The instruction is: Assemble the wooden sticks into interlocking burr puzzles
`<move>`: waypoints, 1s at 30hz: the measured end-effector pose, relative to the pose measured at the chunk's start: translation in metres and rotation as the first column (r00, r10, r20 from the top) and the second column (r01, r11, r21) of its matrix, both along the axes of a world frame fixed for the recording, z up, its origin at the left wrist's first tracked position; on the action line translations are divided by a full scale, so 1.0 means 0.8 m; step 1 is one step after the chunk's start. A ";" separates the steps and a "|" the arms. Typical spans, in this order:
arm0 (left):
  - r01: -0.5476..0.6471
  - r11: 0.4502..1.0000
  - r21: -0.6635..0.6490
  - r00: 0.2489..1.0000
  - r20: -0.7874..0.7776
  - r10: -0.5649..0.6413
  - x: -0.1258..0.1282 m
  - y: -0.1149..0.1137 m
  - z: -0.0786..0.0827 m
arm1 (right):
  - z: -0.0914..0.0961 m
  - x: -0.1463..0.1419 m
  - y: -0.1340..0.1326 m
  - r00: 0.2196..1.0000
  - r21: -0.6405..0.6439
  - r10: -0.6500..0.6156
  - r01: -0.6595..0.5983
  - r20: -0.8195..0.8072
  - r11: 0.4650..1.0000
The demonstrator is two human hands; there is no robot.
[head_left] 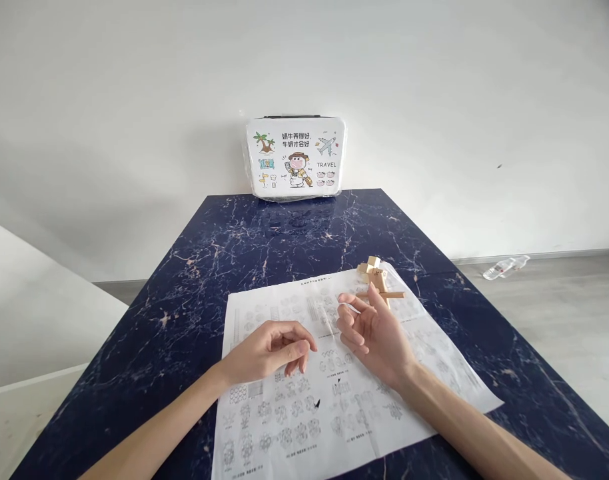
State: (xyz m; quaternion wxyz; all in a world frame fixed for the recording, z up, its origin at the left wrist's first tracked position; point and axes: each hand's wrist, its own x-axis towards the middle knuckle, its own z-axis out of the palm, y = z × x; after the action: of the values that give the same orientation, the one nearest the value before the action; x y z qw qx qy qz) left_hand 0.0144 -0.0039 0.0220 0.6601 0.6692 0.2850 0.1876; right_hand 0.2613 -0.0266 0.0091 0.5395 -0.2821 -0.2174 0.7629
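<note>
While I watch from a distance, the dark blue marbled worktop fills much of my view, with a printed sheet spread over its near part. A white cartoon case stands on edge at the far end. Over the sheet I have the right hand half turned up, fingers loosely curled and apart, and the left hand with its fingers curled and not clamped; I see nothing held in either. The light wooden pieces sit at the sheet's far right corner, just past the right hand (whether a fingertip touches them, I can't tell), and a thin wooden stick lies crosswise there. To handle these well, I judge, I should pinch one piece lightly by its sides, steady the rest with the left hand, and avoid dragging the sheet.
</note>
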 end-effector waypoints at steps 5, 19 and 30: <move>-0.002 1.000 0.006 1.000 0.002 0.002 0.001 0.000 0.001 | 0.003 0.002 0.000 0.998 0.013 -0.026 0.026 0.058 1.000; -0.002 1.000 -0.009 1.000 -0.002 0.002 0.001 -0.001 0.001 | 0.007 0.006 0.002 0.958 -0.008 -0.272 0.274 0.085 0.962; -0.012 1.000 0.001 1.000 -0.019 0.012 0.003 -0.002 0.006 | 0.002 -0.003 -0.003 0.972 0.063 -0.056 0.043 0.227 0.997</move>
State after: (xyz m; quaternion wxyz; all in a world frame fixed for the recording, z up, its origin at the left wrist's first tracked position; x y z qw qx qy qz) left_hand 0.0172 -0.0058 0.0267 0.6561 0.6695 0.2951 0.1851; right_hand 0.2591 -0.0294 0.0104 0.5376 -0.3577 -0.2929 0.7052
